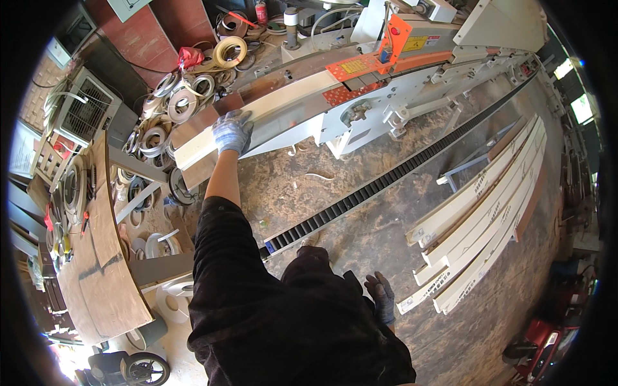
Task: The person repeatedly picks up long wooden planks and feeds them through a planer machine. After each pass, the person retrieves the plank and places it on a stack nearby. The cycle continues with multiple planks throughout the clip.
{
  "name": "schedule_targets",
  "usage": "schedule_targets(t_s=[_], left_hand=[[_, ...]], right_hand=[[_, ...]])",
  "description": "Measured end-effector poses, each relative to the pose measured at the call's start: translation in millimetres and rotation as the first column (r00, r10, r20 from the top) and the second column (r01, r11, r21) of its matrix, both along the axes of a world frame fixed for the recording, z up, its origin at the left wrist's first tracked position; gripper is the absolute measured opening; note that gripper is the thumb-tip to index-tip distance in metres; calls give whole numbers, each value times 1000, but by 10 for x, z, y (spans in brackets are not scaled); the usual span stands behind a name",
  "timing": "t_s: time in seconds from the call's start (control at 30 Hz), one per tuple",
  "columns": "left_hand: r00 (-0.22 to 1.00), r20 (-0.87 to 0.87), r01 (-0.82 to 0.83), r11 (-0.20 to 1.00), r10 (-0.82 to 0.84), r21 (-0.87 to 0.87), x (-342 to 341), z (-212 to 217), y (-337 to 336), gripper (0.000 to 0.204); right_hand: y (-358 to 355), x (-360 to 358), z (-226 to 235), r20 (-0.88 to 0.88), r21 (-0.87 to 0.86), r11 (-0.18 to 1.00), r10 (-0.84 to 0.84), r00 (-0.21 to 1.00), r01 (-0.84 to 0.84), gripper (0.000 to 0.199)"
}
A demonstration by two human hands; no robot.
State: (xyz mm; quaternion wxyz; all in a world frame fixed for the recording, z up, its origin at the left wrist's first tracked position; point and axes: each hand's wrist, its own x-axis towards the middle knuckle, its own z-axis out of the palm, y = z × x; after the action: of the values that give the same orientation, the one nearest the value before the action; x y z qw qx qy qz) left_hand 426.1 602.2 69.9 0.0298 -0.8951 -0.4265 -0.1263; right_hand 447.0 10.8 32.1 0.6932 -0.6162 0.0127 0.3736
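A long cream board (283, 100) lies along the bed of the machine (412, 83), its far end running toward the orange guard. My left hand (232, 132), in a white and blue glove, grips the board near its close end, with the fingers over its edge. My right hand (381, 296), in a grey glove, hangs low beside my leg. Its fingers are apart and hold nothing. The nearest things to it are several long cream boards (473, 225) stacked on the right.
A black roller track (386, 183) crosses the floor between me and the stack. Coils of edging tape (183, 106) are heaped at the left, beside a brown panel-topped table (103, 276). A motorbike wheel (147, 370) shows at the lower left.
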Motion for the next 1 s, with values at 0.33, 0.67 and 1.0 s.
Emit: schedule_targets(t_s=[0.33, 0.67, 1.0], left_hand=[[998, 24, 53, 997, -55, 51, -132, -201, 155, 31], [983, 163, 70, 995, -80, 71, 66, -160, 174, 22], [948, 279, 153, 988, -151, 17, 561, -177, 165, 19]], right_hand=[[2316, 1280, 496, 794, -424, 867, 495, 353, -262, 46], [5080, 1237, 41, 669, -739, 639, 734, -119, -214, 85], [5097, 1721, -166, 709, -705, 702, 696, -112, -102, 99]])
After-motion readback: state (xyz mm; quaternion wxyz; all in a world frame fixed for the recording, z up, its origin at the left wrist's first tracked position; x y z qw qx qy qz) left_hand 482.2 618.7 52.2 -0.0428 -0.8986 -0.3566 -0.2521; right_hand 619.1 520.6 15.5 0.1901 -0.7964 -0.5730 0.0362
